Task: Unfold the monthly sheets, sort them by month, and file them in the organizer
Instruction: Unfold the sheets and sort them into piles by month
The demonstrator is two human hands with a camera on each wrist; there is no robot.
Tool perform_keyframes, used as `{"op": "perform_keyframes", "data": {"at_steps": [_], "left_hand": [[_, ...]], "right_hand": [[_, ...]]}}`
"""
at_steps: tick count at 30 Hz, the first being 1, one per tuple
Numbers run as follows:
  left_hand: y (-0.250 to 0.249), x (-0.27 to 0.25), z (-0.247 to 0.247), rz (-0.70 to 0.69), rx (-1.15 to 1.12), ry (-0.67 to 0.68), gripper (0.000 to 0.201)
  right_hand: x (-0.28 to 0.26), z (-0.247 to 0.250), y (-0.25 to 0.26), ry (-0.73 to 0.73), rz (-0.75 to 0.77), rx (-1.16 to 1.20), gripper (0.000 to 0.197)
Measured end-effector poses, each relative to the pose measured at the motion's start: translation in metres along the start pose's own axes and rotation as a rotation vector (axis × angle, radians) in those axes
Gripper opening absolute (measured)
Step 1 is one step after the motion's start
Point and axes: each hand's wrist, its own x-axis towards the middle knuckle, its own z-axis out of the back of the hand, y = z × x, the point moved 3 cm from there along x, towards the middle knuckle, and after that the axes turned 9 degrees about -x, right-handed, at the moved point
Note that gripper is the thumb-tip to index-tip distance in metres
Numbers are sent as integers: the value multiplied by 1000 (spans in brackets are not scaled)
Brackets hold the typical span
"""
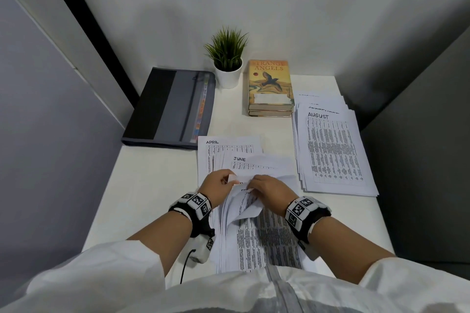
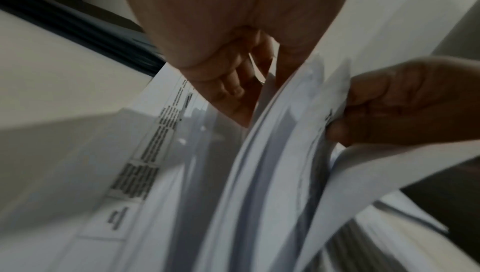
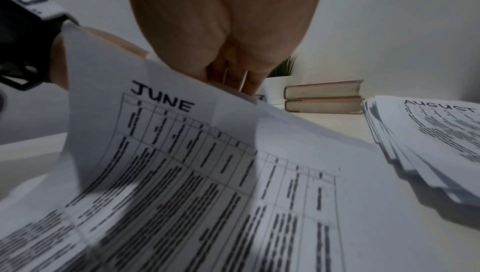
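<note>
Some sheets (image 1: 333, 152) lie sorted right of the shut organizer (image 1: 170, 107), nothing filed, while my left hand (image 1: 216, 185) and right hand (image 1: 269, 189) pinch the unsorted bundle (image 1: 256, 231).

Likely office, desk (image 1: 157, 168), organizer (image 1: 173, 107), books (image 1: 270, 89)

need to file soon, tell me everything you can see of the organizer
The organizer is a flat, closed folder, black and grey, fabric-looking, lying on the white desk at its far left. Coloured index tabs line its right edge. A potted plant stands by its far right corner; the APRIL sheet lies just by its near right corner. Neither hand touches it.
</note>
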Motion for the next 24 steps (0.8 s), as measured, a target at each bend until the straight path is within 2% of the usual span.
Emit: {"op": "perform_keyframes", "data": {"at_steps": [2,6,8,11,16,21,24], "left_hand": [[-3,-1,-1,38,-131,-7,3],[-3,1,-5,108,-205,-63,18],[-4,-2,-9,67,-129,-61,26],[-5,-3,-12,2,-37,-52,22],[-5,0,-11,16,-20,-54,26],[1,0,-11,43,-70,4,15],[5,-1,-10,86,-128,56,28]], "right_hand": [[4,1,2,58,13,25,23],[8,-2,4,149,21,48,24],[8,-2,3,116,31,33,22],[6,4,1,22,55,-14,19],[12,21,-15,-64,-64,-1,14],[16,17,-12,-150,-121,66,16],[16,13,-10,-155,-118,21,19]]}}
